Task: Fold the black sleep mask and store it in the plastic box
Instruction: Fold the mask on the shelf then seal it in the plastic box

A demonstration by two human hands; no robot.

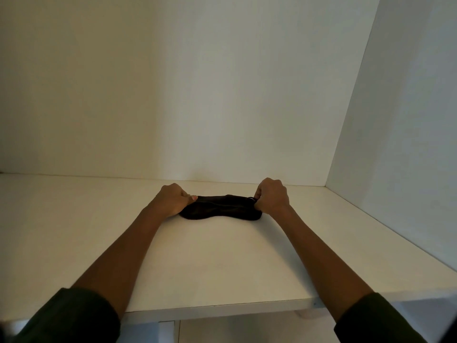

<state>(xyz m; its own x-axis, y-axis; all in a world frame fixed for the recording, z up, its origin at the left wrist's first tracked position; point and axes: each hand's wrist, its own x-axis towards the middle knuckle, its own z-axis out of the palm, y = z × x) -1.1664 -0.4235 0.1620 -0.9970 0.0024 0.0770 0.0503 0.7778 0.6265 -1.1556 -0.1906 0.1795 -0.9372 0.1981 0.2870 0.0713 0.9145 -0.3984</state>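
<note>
The black sleep mask (220, 207) lies flat on the white counter (222, 263), toward twelve o'clock near the back wall (197, 95). The left hand (173, 203) pinches its nine o'clock end, the right hand (272, 199) its three o'clock end. An uneven pull could skew the fold or let the strap spring loose. There's wide open counter toward six; no plastic box in sight.

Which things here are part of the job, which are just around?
Job: mask; left hand and right hand, each gripping one end of it. No box in view.

Around: white table; wall; dark sleeves.
</note>
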